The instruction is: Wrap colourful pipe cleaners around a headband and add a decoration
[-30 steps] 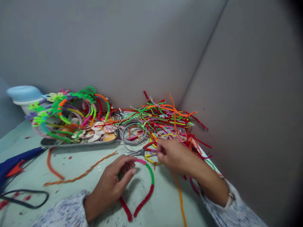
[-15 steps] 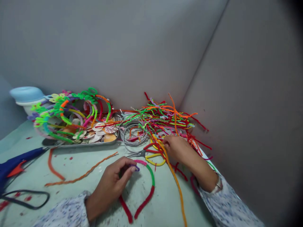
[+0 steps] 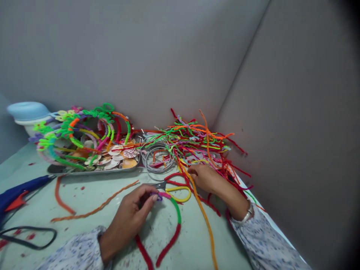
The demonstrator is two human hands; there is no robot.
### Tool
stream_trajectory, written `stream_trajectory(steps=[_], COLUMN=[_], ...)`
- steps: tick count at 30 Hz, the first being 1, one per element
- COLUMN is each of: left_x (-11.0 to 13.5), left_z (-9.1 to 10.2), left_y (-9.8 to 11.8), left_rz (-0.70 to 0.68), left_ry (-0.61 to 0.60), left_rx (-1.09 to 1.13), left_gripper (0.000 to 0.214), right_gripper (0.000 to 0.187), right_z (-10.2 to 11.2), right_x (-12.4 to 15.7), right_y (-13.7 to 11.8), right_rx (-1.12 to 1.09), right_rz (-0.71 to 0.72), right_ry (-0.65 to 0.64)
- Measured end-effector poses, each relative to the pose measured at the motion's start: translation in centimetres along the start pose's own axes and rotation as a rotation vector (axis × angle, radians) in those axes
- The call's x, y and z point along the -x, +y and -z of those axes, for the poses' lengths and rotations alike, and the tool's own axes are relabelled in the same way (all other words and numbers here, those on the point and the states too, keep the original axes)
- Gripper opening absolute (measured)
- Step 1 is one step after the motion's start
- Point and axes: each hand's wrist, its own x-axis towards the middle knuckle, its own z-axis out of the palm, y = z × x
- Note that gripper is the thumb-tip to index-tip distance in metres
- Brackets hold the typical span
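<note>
My left hand (image 3: 136, 212) pinches the top of a headband (image 3: 177, 217) wrapped in red, green, pink and purple pipe cleaner. A purple curl shows at the fingertips, and both red ends of the headband point towards me. My right hand (image 3: 206, 179) is curled at the front of the pipe cleaner pile, its fingertips partly hidden. It is beside a long yellow-orange pipe cleaner (image 3: 206, 221) and a pair of scissors (image 3: 180, 193) with red and yellow handles. What its fingers hold, if anything, cannot be made out.
Behind lie a pile of pipe cleaners (image 3: 197, 137) and a wire coil (image 3: 159, 159). At left, a metal tray (image 3: 112, 170) holds shells (image 3: 112, 163) and finished headbands (image 3: 81, 123), near a blue glue gun (image 3: 25, 189) with a cord. An orange pipe cleaner (image 3: 98, 206) lies in front.
My right hand has shifted slightly left and its fingers dip lower. The scissors have slid left and turned a little. My left hand keeps its pinch on the headband.
</note>
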Motion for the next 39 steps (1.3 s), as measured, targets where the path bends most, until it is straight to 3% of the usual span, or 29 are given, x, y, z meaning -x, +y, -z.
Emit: stream_trajectory(steps=[11, 20, 33, 39], left_x=[-0.1, -0.2, -0.2, -0.2], left_z=[-0.1, -0.1, -0.1, 0.1], left_y=[0.0, 0.4, 0.2, 0.0], left_rz=[0.031, 0.050, 0.056, 0.095], left_ry=[0.028, 0.038, 0.039, 0.149], left_rx=[0.028, 0.084, 0.096, 0.257], left_gripper=[0.023, 0.023, 0.023, 0.020], right_gripper=[0.027, 0.024, 0.017, 0.025], right_z=[0.8, -0.4, -0.4, 1.9], right_x=[0.3, -0.5, -0.9, -0.4], right_y=[-0.7, -0.9, -0.9, -0.4], right_rx=[0.173, 0.227, 0.019, -0.273], right_rz=[-0.002, -0.058, -0.065, -0.034], right_ry=[0.028, 0.081, 0.152, 0.271])
